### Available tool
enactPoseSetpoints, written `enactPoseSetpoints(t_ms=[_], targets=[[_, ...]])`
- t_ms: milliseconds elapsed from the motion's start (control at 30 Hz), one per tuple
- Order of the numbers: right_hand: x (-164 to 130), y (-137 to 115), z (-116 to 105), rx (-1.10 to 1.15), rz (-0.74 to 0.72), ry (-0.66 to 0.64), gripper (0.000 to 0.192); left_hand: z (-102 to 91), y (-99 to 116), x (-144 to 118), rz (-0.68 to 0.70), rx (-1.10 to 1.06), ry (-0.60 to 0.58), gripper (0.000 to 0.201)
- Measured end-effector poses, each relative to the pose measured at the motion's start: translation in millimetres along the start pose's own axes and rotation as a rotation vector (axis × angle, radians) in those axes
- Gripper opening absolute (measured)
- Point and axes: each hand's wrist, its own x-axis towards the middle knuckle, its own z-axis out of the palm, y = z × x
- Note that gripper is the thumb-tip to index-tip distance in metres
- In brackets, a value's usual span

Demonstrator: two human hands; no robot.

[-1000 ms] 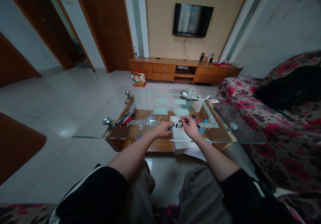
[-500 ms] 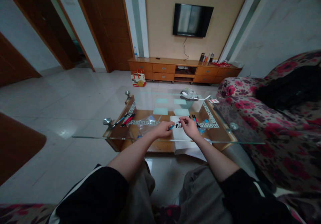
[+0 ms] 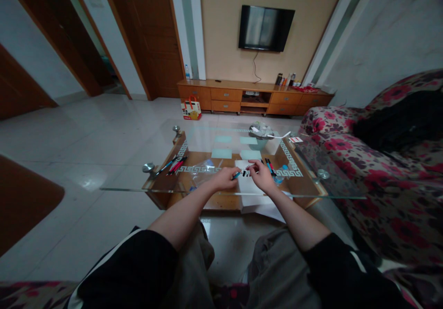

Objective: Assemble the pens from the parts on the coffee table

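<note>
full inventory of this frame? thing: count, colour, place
glass table: 1, clear, centre
white paper: 1 sheet, under the hands
blue pen: 1, in left hand
pens: several, red and blue, table's left end
loose pens: few, red and blue, beside right hand
plastic bag: 1, clear, left of paper
TV: 1, black, wall
sofa: 1, floral red, right
left hand: grips pen
right hand: fingers at pen tip
</note>
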Motion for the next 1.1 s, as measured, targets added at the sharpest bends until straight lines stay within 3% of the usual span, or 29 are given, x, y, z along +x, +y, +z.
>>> enactPoseSetpoints(t_ms=[267, 833, 1100], targets=[[0.7, 3.7, -0.6, -0.098, 0.013, -0.008, 0.018, -3.2, 3.0, -0.7, -0.011, 0.001, -0.009, 0.036], [0.2, 0.3, -1.3, -0.175, 0.009, -0.046, 0.014, -3.0, 3.7, -0.6, -0.001, -0.005, -0.013, 0.036], [2.3, 1.4, -2.0, -0.158, -0.084, 0.005, 0.016, -2.3, 2.8, -0.4, -0.008, -0.008, -0.017, 0.039]])
